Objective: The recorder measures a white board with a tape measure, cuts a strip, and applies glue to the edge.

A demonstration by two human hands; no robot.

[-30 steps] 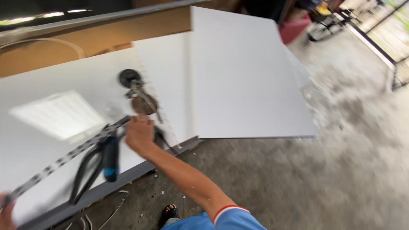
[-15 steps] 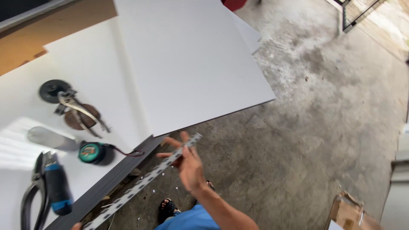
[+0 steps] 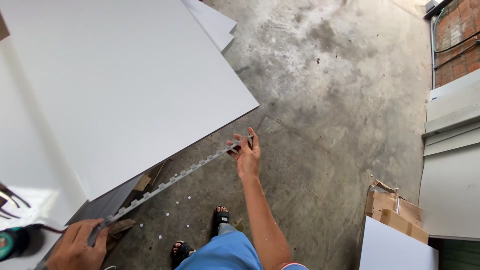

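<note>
Down near the floor, two bare hands hold a long thin metal strip (image 3: 172,178) with little notches along it. It runs slanted from the near left up toward the middle, above the grey concrete floor (image 3: 340,100). The right hand (image 3: 245,152) is at the far end of the strip. Its fingers are partly spread, and the thumb and fingers pinch the strip lightly. The left hand (image 3: 75,245) is at the near end, low on the left, with its fingers curled around the strip. A big white board (image 3: 125,85) lies just left of the strip, and its corner sticks out near the right hand. A green and black tool (image 3: 12,242) rests at the left edge, close to the left hand. Feet in black sandals (image 3: 220,217) stand on the floor below. Brown cardboard boxes (image 3: 392,207) sit on the right.
</note>
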